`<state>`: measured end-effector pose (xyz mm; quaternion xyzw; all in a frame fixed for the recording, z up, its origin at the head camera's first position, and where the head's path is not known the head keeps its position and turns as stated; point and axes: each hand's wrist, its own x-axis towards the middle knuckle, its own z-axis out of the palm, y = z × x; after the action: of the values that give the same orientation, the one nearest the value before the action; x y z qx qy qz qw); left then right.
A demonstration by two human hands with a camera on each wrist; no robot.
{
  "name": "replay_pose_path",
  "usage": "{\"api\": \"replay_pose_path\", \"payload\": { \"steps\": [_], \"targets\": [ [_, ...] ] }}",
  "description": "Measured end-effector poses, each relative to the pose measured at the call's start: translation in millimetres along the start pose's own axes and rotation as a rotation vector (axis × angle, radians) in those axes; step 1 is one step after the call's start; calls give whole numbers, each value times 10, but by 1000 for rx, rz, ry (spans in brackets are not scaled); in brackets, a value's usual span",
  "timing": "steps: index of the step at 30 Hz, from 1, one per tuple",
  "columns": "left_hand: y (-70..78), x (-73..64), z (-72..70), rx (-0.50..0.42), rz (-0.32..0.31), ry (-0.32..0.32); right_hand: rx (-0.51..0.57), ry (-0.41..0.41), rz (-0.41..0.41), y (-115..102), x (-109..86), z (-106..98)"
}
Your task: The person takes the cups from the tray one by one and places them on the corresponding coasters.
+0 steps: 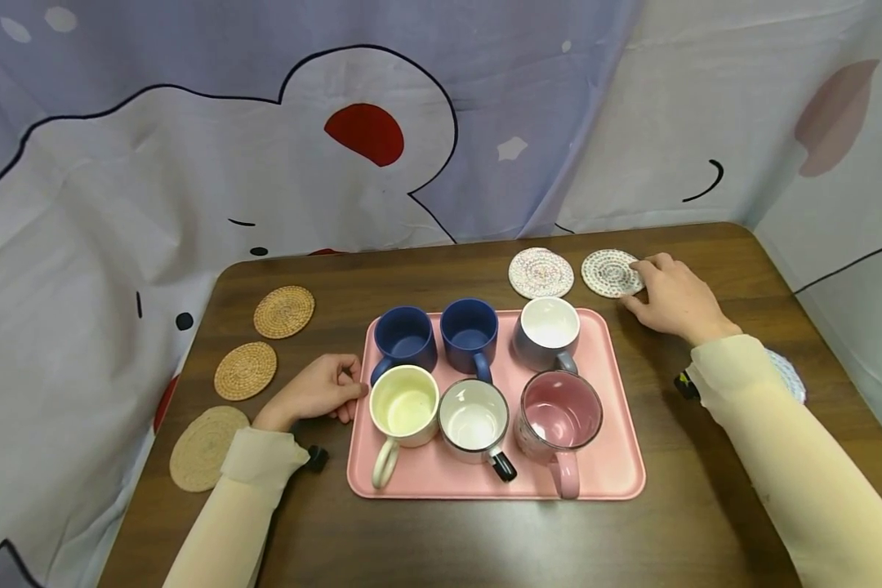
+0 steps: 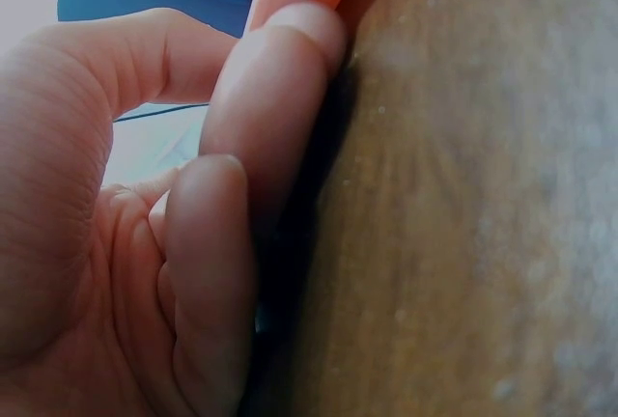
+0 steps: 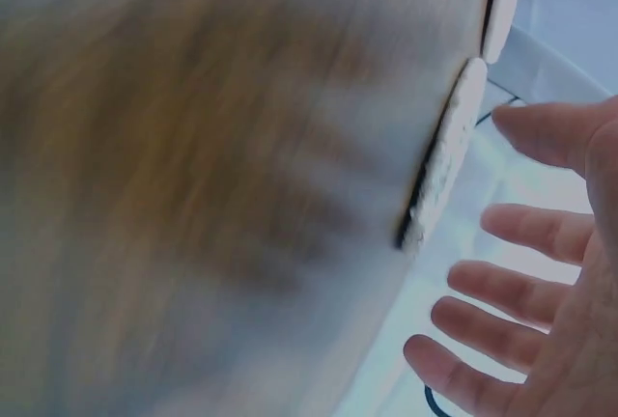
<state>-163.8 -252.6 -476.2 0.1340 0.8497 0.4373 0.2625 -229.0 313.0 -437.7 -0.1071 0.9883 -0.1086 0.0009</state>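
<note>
A pink tray point(image 1: 610, 457) carries several mugs. At its left rim my left hand point(image 1: 319, 390) has its fingers curled, thumb and forefinger at the edge. On the tray's back row stand two dark blue mugs point(image 1: 406, 347) and a grey mug point(image 1: 536, 351) with a white inside. The front row holds a cream mug point(image 1: 415, 429), a white mug point(image 1: 463, 445) with a black handle, and a pink mug point(image 1: 532, 437). My right hand point(image 1: 679, 298) reaches over the right side of a speckled round coaster point(image 1: 608, 273); in the right wrist view its fingers are spread and apart from the coaster point(image 3: 449, 152).
Another pale coaster point(image 1: 541, 273) lies behind the tray. Three woven tan coasters point(image 1: 246, 371) line the table's left side. A bluish-white coaster point(image 1: 788, 376) is partly hidden by my right sleeve. A printed curtain point(image 1: 213, 171) hangs along the back edge of the wooden table point(image 1: 412, 543).
</note>
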Motion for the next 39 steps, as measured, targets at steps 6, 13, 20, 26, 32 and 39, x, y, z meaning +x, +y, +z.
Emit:
{"api": "replay_pose_path", "payload": {
  "steps": [6,13,20,26,32,39],
  "targets": [
    [29,-14,-1,-1,-5,2,-33,-44,20,92,-290,-102],
    [22,-9,-3,3,0,0,-55,-66,49,254,-712,-186],
    [-10,2,-6,0,6,-3,-69,-48,66,423,-1101,-164],
    [-2,-3,-1,-3,0,0,-74,-48,86,507,-1375,-94],
    [0,-11,-12,-2,3,0,-70,-44,81,600,-1571,-32],
    [1,0,-2,-6,-5,-3,-73,-41,91,661,-1699,14]
  ]
}}
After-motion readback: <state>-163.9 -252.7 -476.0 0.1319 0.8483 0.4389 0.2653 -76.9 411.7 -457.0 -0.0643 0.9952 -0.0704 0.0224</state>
